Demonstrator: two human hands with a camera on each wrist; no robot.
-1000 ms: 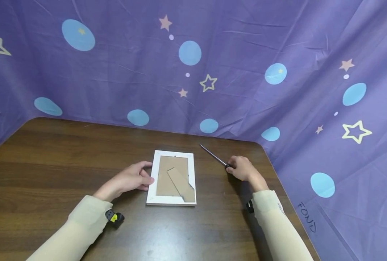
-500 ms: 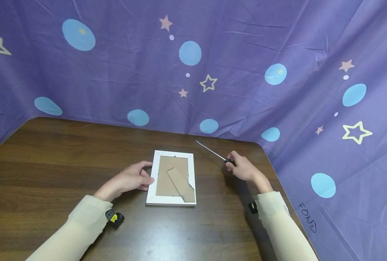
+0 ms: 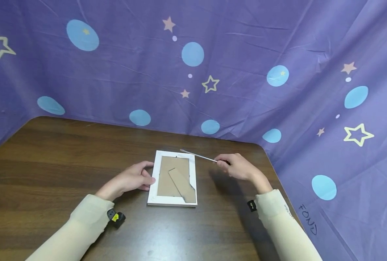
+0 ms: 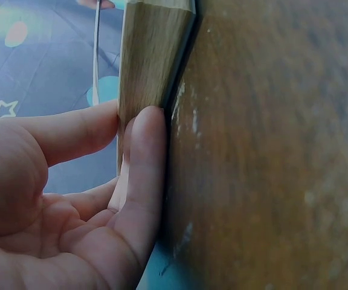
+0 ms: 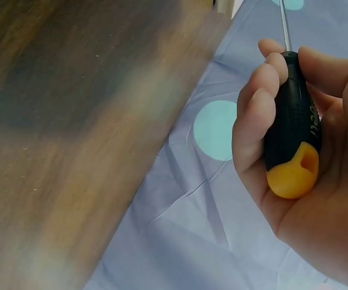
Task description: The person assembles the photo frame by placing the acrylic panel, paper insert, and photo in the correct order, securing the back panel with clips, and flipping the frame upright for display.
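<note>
A white picture frame (image 3: 152, 192) lies back side up on the table, its brown backing board (image 3: 166, 181) and slanted stand leg (image 3: 182, 185) showing. My left hand (image 3: 133, 177) holds its left edge, thumb on the top face. In the left wrist view, fingers (image 4: 145, 151) press against the wood-toned side (image 4: 153, 54) of the frame. Above the table to the right, my right hand (image 3: 240, 167) grips a screwdriver (image 5: 292, 121) by its black and yellow handle. The thin metal shaft (image 3: 201, 156) points left, its tip over the frame's upper edge in the head view.
The brown wooden table (image 3: 82, 156) has rounded far corners. A purple curtain (image 3: 115, 65) with stars and blue spots hangs behind it and along the right side. Both wrists carry small black cameras, one of them the left wrist camera (image 3: 116, 217).
The right hand has lifted the screwdriver and swung its shaft leftward, bringing the tip over the frame's top edge. The left hand and frame stay in place.
</note>
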